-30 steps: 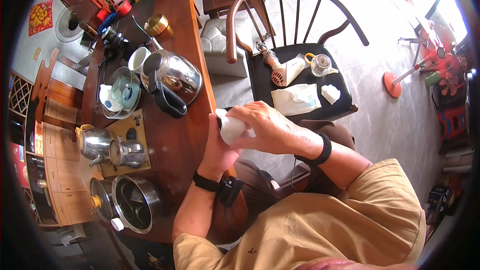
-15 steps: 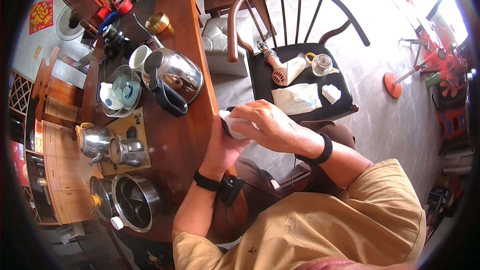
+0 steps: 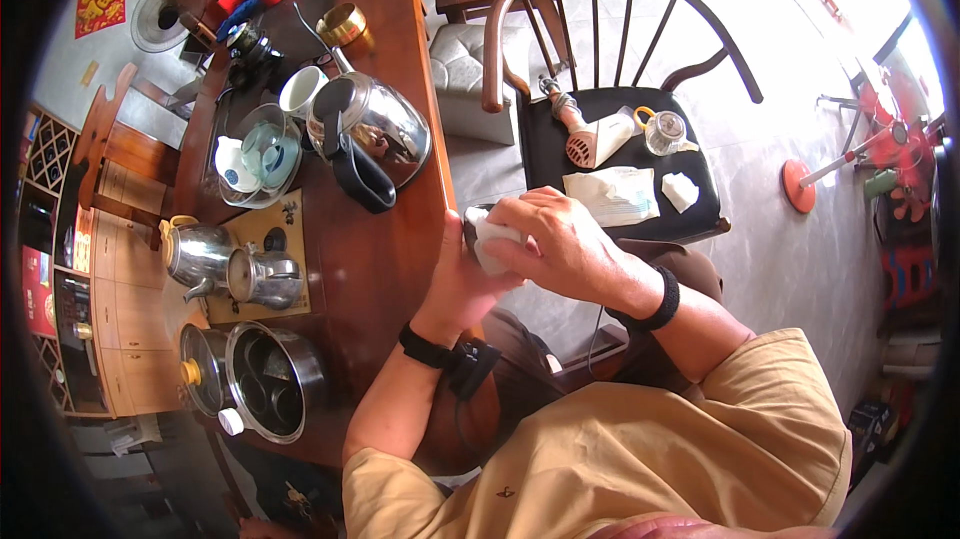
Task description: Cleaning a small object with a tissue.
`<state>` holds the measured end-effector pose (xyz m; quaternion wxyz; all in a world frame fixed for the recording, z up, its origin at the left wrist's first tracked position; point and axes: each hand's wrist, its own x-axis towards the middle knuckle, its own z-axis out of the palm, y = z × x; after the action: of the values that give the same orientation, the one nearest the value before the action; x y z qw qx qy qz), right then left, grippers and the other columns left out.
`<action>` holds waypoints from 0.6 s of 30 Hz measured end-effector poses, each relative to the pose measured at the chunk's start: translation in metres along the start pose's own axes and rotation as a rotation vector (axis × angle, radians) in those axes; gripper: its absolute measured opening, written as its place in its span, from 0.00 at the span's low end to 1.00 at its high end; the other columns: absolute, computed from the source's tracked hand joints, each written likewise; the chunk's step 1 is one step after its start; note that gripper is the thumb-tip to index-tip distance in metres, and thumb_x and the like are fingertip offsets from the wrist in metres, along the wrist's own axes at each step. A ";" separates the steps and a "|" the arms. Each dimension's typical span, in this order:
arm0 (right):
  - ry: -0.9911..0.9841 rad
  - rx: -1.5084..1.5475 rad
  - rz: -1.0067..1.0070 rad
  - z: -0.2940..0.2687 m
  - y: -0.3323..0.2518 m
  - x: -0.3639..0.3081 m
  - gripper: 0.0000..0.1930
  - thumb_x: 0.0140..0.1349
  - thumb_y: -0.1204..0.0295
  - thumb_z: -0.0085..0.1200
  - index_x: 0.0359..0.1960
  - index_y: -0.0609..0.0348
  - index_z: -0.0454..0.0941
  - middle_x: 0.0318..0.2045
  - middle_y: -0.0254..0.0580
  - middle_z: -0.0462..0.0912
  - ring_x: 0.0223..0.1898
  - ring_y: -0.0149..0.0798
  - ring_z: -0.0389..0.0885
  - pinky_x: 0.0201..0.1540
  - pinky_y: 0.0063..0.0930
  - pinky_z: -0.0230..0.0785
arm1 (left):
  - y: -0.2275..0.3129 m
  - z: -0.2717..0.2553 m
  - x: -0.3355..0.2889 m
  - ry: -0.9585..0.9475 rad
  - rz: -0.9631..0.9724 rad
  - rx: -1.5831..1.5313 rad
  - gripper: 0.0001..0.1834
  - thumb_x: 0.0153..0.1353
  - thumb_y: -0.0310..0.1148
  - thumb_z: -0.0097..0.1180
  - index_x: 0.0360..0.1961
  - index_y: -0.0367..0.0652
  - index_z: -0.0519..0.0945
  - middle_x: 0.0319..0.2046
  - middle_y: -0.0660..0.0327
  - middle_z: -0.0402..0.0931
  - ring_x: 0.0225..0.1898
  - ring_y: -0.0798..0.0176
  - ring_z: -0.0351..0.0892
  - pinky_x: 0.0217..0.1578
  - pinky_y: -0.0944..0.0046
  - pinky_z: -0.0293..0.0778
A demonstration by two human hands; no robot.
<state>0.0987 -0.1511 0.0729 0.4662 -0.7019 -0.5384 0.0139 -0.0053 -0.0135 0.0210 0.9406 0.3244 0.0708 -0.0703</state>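
Note:
Just off the table's edge, my left hand point(image 3: 455, 284) is wrapped round a small dark, rounded object point(image 3: 473, 223), its kind mostly hidden by fingers and tissue. A crumpled white tissue point(image 3: 493, 247) is pinched in my right hand point(image 3: 570, 239) and pressed against that object. Nearest to them on the table stands a shiny steel kettle point(image 3: 395, 134) with a black handle. On the chair beyond lie a white packet of wipes point(image 3: 610, 195), a crumpled white tissue point(image 3: 680, 192), a small glass teapot point(image 3: 664, 133) and a white hair dryer point(image 3: 606, 139).
Two metal teapots point(image 3: 200, 254) stand on a mat at the left. Nearer are a steel pot point(image 3: 300, 359) and a glass lid point(image 3: 203, 369). A clear bowl point(image 3: 262, 201) holds cups. A wooden chair point(image 3: 625, 104) stands ahead; a red fan point(image 3: 799, 185) is at the right.
The view has shifted, so the table and chair appear farther right. Both hands stay together on the dark object; the right fingers have shifted slightly, with more of the tissue showing.

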 end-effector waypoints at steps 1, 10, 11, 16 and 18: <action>0.049 -0.027 0.023 0.001 0.001 0.000 0.11 0.55 0.68 0.58 0.32 0.63 0.74 0.20 0.52 0.77 0.27 0.57 0.78 0.33 0.44 0.70 | 0.001 0.002 -0.001 -0.009 -0.003 0.004 0.35 0.66 0.69 0.30 0.57 0.55 0.72 0.53 0.65 0.74 0.53 0.63 0.74 0.49 0.57 0.72; 0.015 0.078 0.103 0.001 -0.001 0.002 0.11 0.55 0.68 0.59 0.32 0.65 0.75 0.21 0.56 0.76 0.28 0.58 0.78 0.31 0.44 0.70 | -0.004 -0.009 0.000 -0.038 0.014 0.103 0.35 0.66 0.69 0.31 0.60 0.56 0.68 0.54 0.66 0.72 0.54 0.65 0.73 0.52 0.57 0.70; 0.015 0.078 0.101 0.000 -0.002 0.002 0.11 0.55 0.68 0.59 0.32 0.65 0.75 0.21 0.56 0.76 0.28 0.58 0.78 0.31 0.44 0.70 | -0.004 -0.011 0.000 -0.039 0.015 0.103 0.35 0.66 0.69 0.31 0.60 0.56 0.68 0.54 0.66 0.72 0.54 0.65 0.73 0.52 0.57 0.70; -0.057 0.073 -0.014 -0.002 0.000 0.003 0.12 0.53 0.71 0.59 0.36 0.66 0.75 0.21 0.54 0.77 0.29 0.58 0.79 0.33 0.45 0.71 | -0.002 -0.012 0.000 -0.039 0.012 -0.062 0.34 0.66 0.69 0.31 0.56 0.55 0.72 0.53 0.66 0.74 0.55 0.63 0.73 0.54 0.56 0.70; -0.067 0.059 -0.031 -0.003 0.001 0.003 0.12 0.53 0.71 0.59 0.36 0.65 0.75 0.22 0.54 0.77 0.29 0.57 0.79 0.33 0.46 0.70 | -0.003 -0.015 0.000 -0.049 0.020 -0.074 0.35 0.66 0.68 0.31 0.56 0.54 0.72 0.53 0.65 0.74 0.55 0.63 0.73 0.55 0.55 0.70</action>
<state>0.1021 -0.1510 0.0758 0.4684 -0.6787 -0.5638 0.0461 -0.0068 -0.0070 0.0077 0.9541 0.2883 0.0470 -0.0659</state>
